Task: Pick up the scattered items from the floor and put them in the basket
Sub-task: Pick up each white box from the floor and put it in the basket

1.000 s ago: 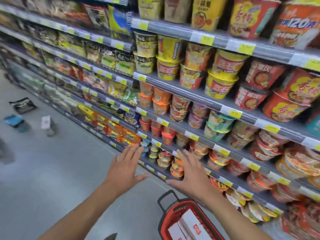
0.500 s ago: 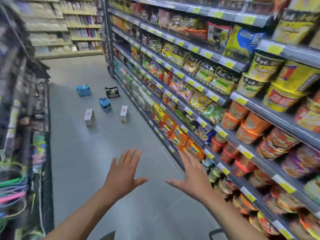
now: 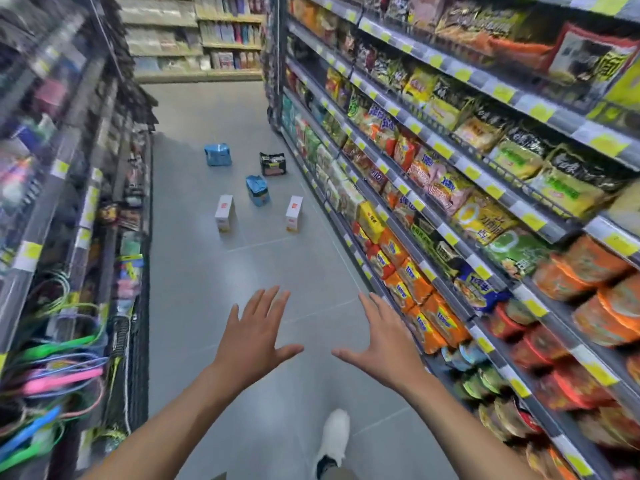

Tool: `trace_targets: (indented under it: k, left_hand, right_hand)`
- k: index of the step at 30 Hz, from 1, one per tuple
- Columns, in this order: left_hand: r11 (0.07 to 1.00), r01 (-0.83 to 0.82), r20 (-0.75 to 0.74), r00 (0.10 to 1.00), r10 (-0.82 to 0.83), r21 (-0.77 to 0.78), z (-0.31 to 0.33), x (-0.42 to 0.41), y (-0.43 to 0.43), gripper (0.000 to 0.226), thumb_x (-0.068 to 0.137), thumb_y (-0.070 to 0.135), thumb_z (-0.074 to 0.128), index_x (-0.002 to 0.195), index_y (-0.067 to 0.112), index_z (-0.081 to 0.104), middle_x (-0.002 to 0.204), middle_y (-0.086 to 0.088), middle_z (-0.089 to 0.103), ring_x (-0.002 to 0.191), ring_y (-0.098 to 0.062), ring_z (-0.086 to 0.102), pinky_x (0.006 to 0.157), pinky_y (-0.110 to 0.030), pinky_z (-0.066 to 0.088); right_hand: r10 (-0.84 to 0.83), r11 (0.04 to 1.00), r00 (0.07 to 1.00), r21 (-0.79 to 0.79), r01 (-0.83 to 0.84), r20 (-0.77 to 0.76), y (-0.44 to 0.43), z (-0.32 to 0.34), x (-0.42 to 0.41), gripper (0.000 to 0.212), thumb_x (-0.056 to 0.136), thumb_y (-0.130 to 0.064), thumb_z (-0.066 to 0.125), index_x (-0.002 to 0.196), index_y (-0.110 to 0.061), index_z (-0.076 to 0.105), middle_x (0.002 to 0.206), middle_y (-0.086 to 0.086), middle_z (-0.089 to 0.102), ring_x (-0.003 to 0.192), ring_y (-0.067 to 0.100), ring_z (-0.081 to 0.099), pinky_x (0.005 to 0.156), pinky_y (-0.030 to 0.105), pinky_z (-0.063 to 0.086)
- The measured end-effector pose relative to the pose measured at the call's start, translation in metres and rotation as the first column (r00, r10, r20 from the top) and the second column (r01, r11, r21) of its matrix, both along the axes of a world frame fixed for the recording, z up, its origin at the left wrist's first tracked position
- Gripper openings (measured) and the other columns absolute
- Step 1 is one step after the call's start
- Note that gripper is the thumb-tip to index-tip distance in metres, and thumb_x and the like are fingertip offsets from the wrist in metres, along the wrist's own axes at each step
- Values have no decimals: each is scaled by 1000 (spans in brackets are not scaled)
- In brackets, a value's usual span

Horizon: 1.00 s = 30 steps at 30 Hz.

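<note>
Left hand [image 3: 254,336]: held out over the floor [image 3: 194,289], palm down, fingers straight and spread, thumb out to the side; it holds nothing.
Right hand [image 3: 384,341]: level with the left one, fingers also straight and spread; it holds nothing. The two thumbs point toward each other without touching.
White boxes: two stand upright on the grey tiles, well ahead of the hands, the left box [image 3: 225,213] and the right box [image 3: 294,214].
Near blue packet [image 3: 258,190]: between the boxes and slightly behind them.
Black packet [image 3: 273,164]: just beyond the near blue one, close to the noodle shelves [image 3: 450,188] on the right.
Far blue packet [image 3: 218,154]: farthest down the aisle, left of the black one.
White shoe [image 3: 334,441]: on the floor below the right hand.
</note>
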<state>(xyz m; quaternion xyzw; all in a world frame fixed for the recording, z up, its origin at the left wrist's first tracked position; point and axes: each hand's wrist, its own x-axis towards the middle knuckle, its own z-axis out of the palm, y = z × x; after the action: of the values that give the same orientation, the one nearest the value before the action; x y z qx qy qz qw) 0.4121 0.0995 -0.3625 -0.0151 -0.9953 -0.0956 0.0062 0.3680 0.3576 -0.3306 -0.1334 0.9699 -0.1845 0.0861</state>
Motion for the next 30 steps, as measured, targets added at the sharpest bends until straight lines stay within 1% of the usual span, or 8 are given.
trace_targets:
  k: [2, 4, 9, 14, 17, 19, 27, 30]
  left_hand:
    - [1000, -15, 14, 1000, 15, -2, -4, -20, -6, 105, 78, 82, 49, 161, 26, 17, 169, 1, 14, 155, -27, 17, 116, -58, 32]
    - [1000, -29, 9, 1000, 29, -8, -8, -41, -13, 104, 76, 84, 43, 160, 25, 21, 168, 0, 18, 153, -28, 22, 113, -59, 35]
    - [997, -73, 21, 997, 74, -23, -14, -118, -36, 103, 75, 83, 49, 158, 25, 26, 166, -1, 25, 151, -29, 28, 111, -58, 39]
    - [992, -125, 43, 991, 126, -30, -16, -203, -55, 102, 76, 84, 42, 158, 26, 25, 165, 0, 28, 150, -29, 31, 109, -58, 39]
    - [984, -176, 54, 983, 178, -34, -16, -249, -67, 104, 75, 87, 36, 159, 28, 18, 168, 2, 20, 152, -27, 26, 113, -56, 36]
    - [975, -223, 73, 972, 224, -28, -17, -275, -76, 105, 75, 87, 37, 160, 29, 14, 169, 4, 14, 154, -25, 21, 115, -55, 34]
    - [934, -358, 77, 931, 357, 0, -20, -352, -142, 105, 75, 88, 32, 159, 27, 19, 166, 0, 25, 151, -28, 27, 110, -57, 41]
    - [924, -382, 84, 921, 380, 7, -25, -382, -176, 105, 75, 88, 33, 158, 26, 21, 165, -1, 28, 149, -28, 31, 108, -57, 43]
  right_hand:
    - [11, 1000, 1000, -10, -11, 19, -8, -7, -26, 125, 58, -92, 48, 163, -33, 11, 171, -4, 14, 157, 18, 14, 126, 44, 22]
    - [25, 1000, 999, -19, -24, 27, -17, -14, -54, 125, 58, -93, 46, 163, -33, 11, 171, -5, 14, 157, 18, 15, 126, 45, 22]
    - [83, 996, 996, -22, -83, 44, -44, -28, -144, 120, 69, -86, 61, 163, -31, 10, 171, -6, 13, 157, 18, 14, 127, 43, 19]
    - [126, 991, 988, -59, -121, 94, -65, -30, -233, 118, 73, -82, 63, 163, -33, 6, 171, -8, 10, 157, 16, 10, 127, 42, 17]
    - [153, 987, 983, -66, -147, 99, -75, -30, -284, 116, 74, -81, 63, 164, -32, 7, 171, -7, 10, 157, 17, 11, 127, 42, 18]
    - [192, 981, 975, -41, -189, 109, -84, -31, -317, 116, 75, -82, 61, 164, -31, 6, 172, -5, 9, 158, 18, 10, 127, 44, 18]
    - [301, 954, 947, -26, -300, 113, -157, -31, -433, 114, 77, -80, 61, 163, -29, 8, 172, -3, 10, 158, 18, 8, 128, 42, 13]
    - [330, 944, 938, -14, -330, 110, -196, -30, -473, 113, 77, -80, 61, 164, -31, 7, 171, -4, 11, 157, 18, 10, 128, 42, 15]
